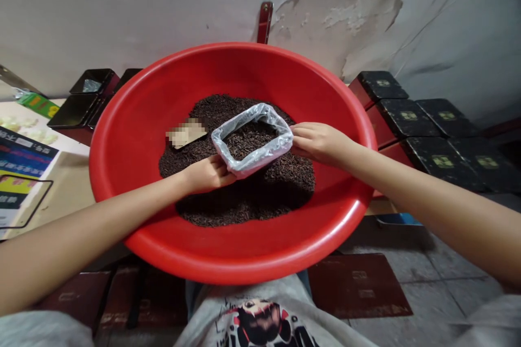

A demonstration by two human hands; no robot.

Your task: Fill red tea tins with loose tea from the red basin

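I'd call this a small, makeshift packing workshop. A huge red tub [232, 271] sits right in front of me with a broad heap of loose dark granules [293, 171] in it, a bulk amount, and above the heap is a container [264, 157] lined with clear plastic. Matching lidded tins [431, 154] stand grouped to my right, and open tins [75, 111] stand to my left. The room itself is plain and worn: the pale wall [163, 5] has a big patch of peeled plaster [342, 16], and the floor [439, 276] is grey tile.
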